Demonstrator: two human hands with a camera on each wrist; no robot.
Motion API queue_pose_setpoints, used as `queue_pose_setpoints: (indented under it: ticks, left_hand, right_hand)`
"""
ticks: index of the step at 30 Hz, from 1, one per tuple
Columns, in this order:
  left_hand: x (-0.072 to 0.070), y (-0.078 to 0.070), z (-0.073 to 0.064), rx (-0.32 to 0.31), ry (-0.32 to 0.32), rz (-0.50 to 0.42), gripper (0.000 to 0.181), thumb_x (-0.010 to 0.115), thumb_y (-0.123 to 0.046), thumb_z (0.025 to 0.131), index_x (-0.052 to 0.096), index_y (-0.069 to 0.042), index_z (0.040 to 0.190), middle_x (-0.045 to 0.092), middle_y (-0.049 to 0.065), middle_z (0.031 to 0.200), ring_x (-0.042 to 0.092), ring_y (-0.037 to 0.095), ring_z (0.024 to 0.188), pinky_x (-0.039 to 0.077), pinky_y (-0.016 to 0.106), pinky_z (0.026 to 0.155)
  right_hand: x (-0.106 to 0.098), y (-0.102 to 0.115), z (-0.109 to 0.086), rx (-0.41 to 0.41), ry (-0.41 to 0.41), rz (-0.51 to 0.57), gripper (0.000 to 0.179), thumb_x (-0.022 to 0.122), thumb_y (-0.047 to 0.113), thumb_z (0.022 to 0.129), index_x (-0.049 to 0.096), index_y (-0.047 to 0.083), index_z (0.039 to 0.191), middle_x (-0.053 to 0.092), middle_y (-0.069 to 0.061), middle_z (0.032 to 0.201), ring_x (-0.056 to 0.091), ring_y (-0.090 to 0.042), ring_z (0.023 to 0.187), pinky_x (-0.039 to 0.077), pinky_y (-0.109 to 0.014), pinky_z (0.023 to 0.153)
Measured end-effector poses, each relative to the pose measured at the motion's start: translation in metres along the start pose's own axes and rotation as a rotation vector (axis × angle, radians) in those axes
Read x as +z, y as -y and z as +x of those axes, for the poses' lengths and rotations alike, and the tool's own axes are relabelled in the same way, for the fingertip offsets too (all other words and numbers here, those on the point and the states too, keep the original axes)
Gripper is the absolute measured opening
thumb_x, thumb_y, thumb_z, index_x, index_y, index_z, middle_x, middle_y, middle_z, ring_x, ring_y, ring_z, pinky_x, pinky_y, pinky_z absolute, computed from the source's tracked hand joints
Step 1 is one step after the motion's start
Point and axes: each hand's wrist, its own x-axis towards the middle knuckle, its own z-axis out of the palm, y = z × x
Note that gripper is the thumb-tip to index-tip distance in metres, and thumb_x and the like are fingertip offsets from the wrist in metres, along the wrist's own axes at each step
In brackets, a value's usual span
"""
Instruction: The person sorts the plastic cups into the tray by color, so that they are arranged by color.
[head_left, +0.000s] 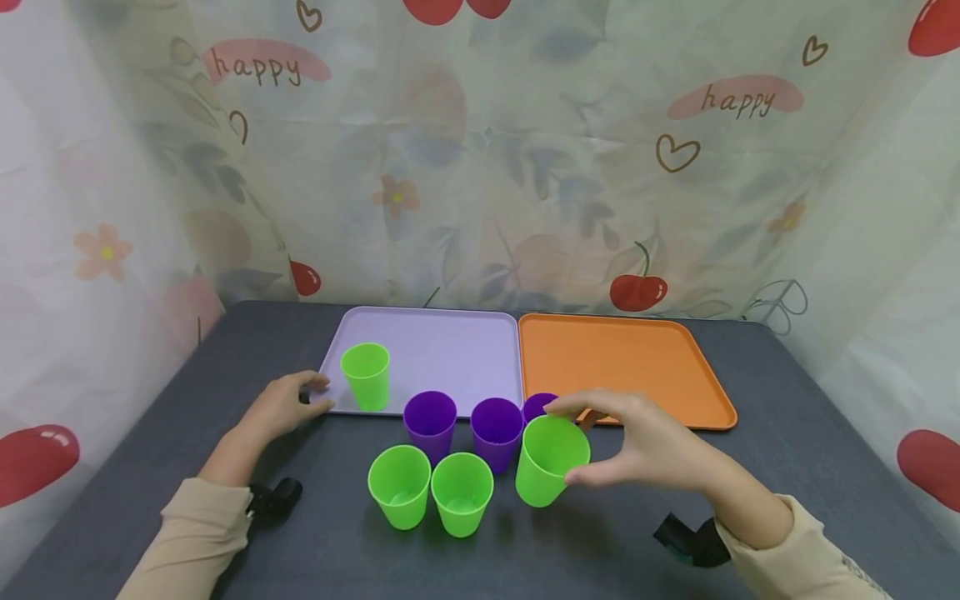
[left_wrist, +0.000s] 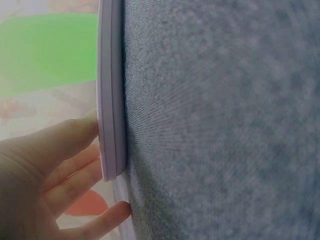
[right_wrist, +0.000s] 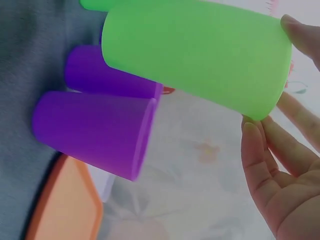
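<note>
My right hand point(head_left: 637, 437) grips a light green plastic cup point(head_left: 551, 462) near its rim, thumb on the near side and fingers on the far side. The right wrist view shows this cup point(right_wrist: 195, 55) tilted, its base beside two purple cups point(right_wrist: 95, 132). My left hand point(head_left: 281, 406) rests against the left edge of the lilac tray point(head_left: 457, 358), fingers extended, with the thumb point(left_wrist: 75, 132) at the rim. On that tray, close to the left hand, stands another green cup point(head_left: 366, 379).
Two green cups point(head_left: 399, 492) stand side by side in front. Behind them are purple cups point(head_left: 430, 425), the rightmost partly hidden by the held cup. An orange tray point(head_left: 637, 367) lies right of the lilac one. A patterned curtain point(head_left: 487, 167) rises behind the dark table point(head_left: 337, 558).
</note>
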Motion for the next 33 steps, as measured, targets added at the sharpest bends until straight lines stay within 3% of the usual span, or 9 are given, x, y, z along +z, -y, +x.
queue_pose_setpoints:
  ticks: [8, 33]
  left_hand:
    - [0.000, 0.000, 0.000, -0.013, 0.012, 0.000, 0.042, 0.065, -0.022, 0.085, 0.059, 0.005, 0.117, 0.062, 0.024, 0.116, 0.053, 0.043, 0.112, 0.040, 0.055, 0.095]
    - [0.001, 0.000, 0.001, -0.010, -0.001, -0.014, 0.042, 0.067, -0.020, 0.084, 0.059, 0.005, 0.117, 0.063, 0.024, 0.114, 0.053, 0.043, 0.112, 0.040, 0.055, 0.094]
  right_hand:
    - [-0.012, 0.004, 0.006, -0.089, -0.024, -0.024, 0.054, 0.082, 0.020, 0.069, 0.060, 0.012, 0.118, 0.067, -0.001, 0.110, 0.062, -0.006, 0.091, 0.051, -0.025, 0.080]
    - [-0.040, 0.002, 0.034, -0.112, -0.107, -0.106, 0.053, 0.085, 0.012, 0.063, 0.065, 0.012, 0.113, 0.069, 0.000, 0.107, 0.062, -0.004, 0.090, 0.051, -0.023, 0.078]
